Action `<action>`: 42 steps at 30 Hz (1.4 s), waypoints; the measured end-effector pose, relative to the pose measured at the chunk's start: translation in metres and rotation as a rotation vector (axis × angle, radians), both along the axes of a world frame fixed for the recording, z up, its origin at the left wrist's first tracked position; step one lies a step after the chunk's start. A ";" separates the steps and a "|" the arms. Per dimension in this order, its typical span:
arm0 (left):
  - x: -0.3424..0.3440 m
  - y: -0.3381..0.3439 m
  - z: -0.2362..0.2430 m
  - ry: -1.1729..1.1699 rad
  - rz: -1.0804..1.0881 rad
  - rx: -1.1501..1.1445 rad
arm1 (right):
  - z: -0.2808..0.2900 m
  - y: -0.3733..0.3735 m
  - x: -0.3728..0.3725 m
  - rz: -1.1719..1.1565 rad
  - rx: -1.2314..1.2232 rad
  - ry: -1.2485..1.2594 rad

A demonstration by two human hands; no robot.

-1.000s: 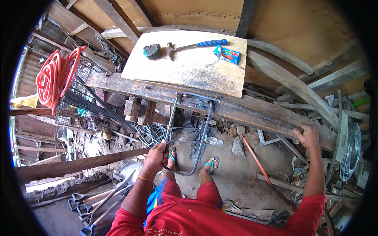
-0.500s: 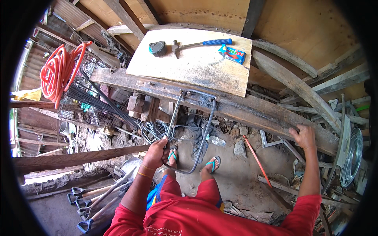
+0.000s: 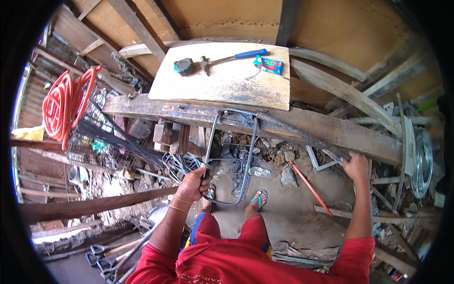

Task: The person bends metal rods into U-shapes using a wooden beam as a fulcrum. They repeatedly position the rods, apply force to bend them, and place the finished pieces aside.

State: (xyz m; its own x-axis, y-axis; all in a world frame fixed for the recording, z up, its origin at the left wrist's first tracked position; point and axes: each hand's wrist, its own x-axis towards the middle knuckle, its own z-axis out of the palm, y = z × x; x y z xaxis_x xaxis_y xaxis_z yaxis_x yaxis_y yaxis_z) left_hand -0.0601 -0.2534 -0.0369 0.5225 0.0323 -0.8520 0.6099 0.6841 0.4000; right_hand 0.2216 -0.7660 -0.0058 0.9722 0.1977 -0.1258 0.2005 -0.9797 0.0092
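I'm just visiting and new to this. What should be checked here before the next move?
1. Left hand closed on the bent rod: ok.
2. Rod's far side over the wooden beam: ok.
3. Right hand at the end of the dark bar: ok; how firmly it grips: cannot tell.
4. Hammer and tape measure apart from the rod: ok, both on the board.
5. Hand protection: not ok, both bare.
6. Closed footwear: not ok, open flip-flops.

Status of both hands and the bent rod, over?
Left hand gripping bent metal rod. Right hand at wooden beam, grip unclear. Rod's far end at beam. Hammer apart, on board.
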 end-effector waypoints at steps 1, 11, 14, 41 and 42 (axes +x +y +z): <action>0.000 0.002 -0.001 -0.002 -0.007 -0.043 | -0.003 0.002 -0.002 -0.059 -0.030 0.016; -0.005 0.014 -0.013 -0.145 -0.127 -0.113 | -0.016 0.026 -0.081 -0.355 -0.048 -0.202; -0.006 0.019 -0.014 -0.188 -0.174 -0.127 | -0.004 0.055 -0.164 -0.451 -0.023 -0.232; -0.001 0.006 -0.009 -0.098 -0.068 -0.210 | 0.051 0.162 -0.335 -0.306 0.534 0.384; -0.001 0.005 -0.007 -0.101 -0.064 -0.205 | 0.049 0.158 -0.333 -0.280 0.564 0.405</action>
